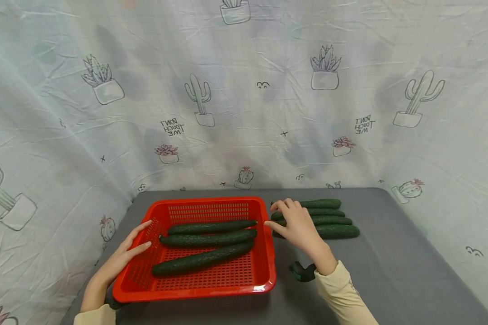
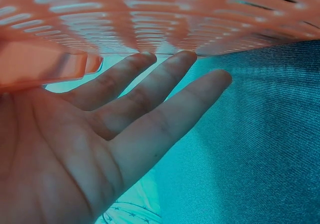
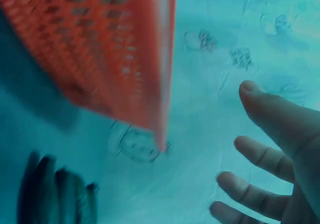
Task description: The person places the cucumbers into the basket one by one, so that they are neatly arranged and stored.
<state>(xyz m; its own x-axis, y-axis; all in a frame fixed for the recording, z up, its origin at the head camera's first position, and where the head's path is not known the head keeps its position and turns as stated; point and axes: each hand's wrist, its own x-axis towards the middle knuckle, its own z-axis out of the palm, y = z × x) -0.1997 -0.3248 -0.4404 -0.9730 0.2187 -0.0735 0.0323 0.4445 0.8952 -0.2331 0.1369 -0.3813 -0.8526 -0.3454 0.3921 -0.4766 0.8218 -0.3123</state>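
Observation:
A red plastic basket (image 1: 199, 295) with slotted walls takes up the left half of the table in the head view. Three dark green cucumbers (image 1: 209, 239) lie across its bottom. My left hand (image 1: 119, 259) holds the basket's left rim, with the thumb over the inside; in the left wrist view, several fingers of the left hand (image 2: 125, 119) stretch along the outside below the slots. Near the right rim hovers my right hand (image 1: 298, 225), its fingers spread and loosely bent. The right wrist view shows that hand (image 3: 270, 169) apart from the basket's rim (image 3: 162, 84), with nothing between its fingers.
Several more cucumbers (image 1: 335, 232) lie side by side on the grey table (image 1: 390, 262), right of the basket and partly hidden behind my right hand. A white curtain (image 1: 260, 108) printed with cacti encloses the table at the back and sides.

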